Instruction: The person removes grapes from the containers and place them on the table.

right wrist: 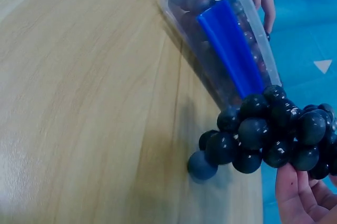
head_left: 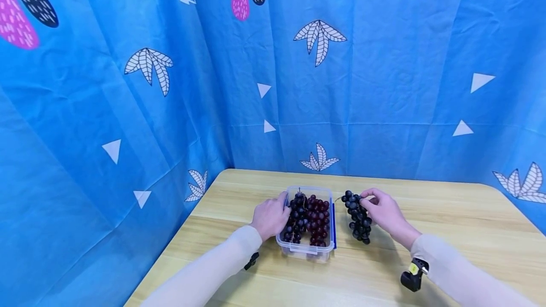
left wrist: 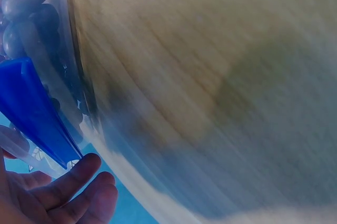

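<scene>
A clear plastic food container (head_left: pixel 304 248) with blue side clips stands on the table. Inside lie a bunch of black grapes (head_left: pixel 295 219) on the left and a bunch of dark red grapes (head_left: pixel 317 217) on the right. My left hand (head_left: pixel 270 217) grips the container's left side at the rim; in the left wrist view its fingers (left wrist: pixel 79 182) show beside a blue clip (left wrist: pixel 34 110). To the right of the container, my right hand (head_left: pixel 386 210) pinches another bunch of black grapes (head_left: pixel 357 217) near its upper end, and the bunch hangs down.
A light wooden table (head_left: pixel 460 231) bears the container. Blue patterned cloth (head_left: pixel 384 84) hangs behind the table and along its left side. A black wrist device (head_left: pixel 414 276) is strapped on the right wrist, and another (head_left: pixel 251 260) shows at the left wrist.
</scene>
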The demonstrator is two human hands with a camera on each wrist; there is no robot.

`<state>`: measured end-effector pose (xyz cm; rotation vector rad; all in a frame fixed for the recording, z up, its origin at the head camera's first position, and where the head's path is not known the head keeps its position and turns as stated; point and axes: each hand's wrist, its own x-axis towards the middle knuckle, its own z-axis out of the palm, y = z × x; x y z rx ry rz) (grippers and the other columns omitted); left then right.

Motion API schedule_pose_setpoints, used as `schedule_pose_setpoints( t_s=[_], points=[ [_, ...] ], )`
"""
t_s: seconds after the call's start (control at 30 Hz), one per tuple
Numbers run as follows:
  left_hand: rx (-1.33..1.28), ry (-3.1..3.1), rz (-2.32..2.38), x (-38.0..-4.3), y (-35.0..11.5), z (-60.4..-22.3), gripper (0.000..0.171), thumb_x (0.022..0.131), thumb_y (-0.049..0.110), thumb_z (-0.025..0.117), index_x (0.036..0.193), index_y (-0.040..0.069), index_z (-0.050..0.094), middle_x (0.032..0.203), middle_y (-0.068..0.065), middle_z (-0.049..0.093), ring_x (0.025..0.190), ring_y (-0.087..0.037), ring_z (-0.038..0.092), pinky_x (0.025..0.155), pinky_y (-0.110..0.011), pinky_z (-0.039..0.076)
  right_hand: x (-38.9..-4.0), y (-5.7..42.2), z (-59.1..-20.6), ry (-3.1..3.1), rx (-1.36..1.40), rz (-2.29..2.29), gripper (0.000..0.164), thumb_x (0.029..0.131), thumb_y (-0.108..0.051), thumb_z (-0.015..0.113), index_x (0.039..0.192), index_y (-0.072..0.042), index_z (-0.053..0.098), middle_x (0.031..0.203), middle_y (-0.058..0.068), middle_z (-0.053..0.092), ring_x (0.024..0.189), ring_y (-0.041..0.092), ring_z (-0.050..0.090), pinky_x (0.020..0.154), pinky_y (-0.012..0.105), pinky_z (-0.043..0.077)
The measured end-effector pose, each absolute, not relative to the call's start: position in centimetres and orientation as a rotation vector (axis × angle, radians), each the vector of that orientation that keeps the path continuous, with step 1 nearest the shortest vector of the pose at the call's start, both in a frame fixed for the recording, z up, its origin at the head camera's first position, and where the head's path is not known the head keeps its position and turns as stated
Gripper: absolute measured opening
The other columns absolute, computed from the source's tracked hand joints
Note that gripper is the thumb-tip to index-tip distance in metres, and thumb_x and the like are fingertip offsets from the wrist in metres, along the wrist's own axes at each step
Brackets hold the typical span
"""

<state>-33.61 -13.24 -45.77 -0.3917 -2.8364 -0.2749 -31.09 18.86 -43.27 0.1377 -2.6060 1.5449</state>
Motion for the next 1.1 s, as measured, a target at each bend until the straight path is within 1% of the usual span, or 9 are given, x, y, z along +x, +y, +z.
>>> schedule_pose_setpoints(
  t_s=[0.1,0.33,0.6,0.87,1.1],
  points=[
    [-0.391,-2.837,-0.28,-33.5,-13.3,-45.7,0.052,0.093,0.035,0.043,0.141,0.016,0.037,0.078,-0.005,0.065,0.062,-0.016,0.056,0.047,-0.03,0.041,-31.2,18.7,-43.5,-2.614,0.104,1.549,0.026,0.09,-0.022,0.053,0.112,-0.008,0.055,0.082,0.01,0.056,0.061,0.016,0.054,0.055,0.041,0.053],
    [-0.385,-2.832,-0.277,-33.5,-13.2,-45.6,0.052,0.092,0.035,0.043,0.141,0.016,0.037,0.081,-0.006,0.066,0.065,-0.018,0.059,0.047,-0.031,0.042,-31.8,18.4,-44.0,-2.608,0.042,1.582,0.029,0.091,-0.023,0.053,0.113,-0.005,0.054,0.084,0.01,0.058,0.064,0.016,0.054,0.056,0.039,0.054],
    [-0.372,-2.841,-0.277,-33.5,-13.2,-45.6,0.052,0.092,0.035,0.043,0.141,0.017,0.038,0.083,-0.007,0.066,0.066,-0.019,0.059,0.048,-0.031,0.043,-32.5,18.1,-45.3,-2.623,0.017,1.596,0.029,0.091,-0.022,0.053,0.114,-0.005,0.052,0.087,0.013,0.061,0.049,0.021,0.056,0.051,0.04,0.052],
    [-0.379,-2.836,-0.278,-33.4,-13.1,-45.7,0.051,0.093,0.035,0.042,0.14,0.017,0.038,0.094,-0.008,0.068,0.076,-0.022,0.063,0.054,-0.035,0.048,-33.0,17.7,-46.7,-2.656,0.001,1.596,0.031,0.092,-0.023,0.051,0.117,-0.006,0.051,0.101,0.018,0.059,0.061,0.019,0.057,0.054,0.036,0.052],
    [-0.384,-2.836,-0.281,-33.4,-13.2,-45.6,0.052,0.093,0.035,0.042,0.141,0.017,0.037,0.096,-0.008,0.068,0.078,-0.022,0.064,0.057,-0.036,0.049,-33.2,17.6,-47.1,-2.668,0.001,1.617,0.03,0.093,-0.023,0.049,0.118,-0.006,0.05,0.1,0.016,0.059,0.06,0.018,0.055,0.052,0.036,0.05]
  ],
)
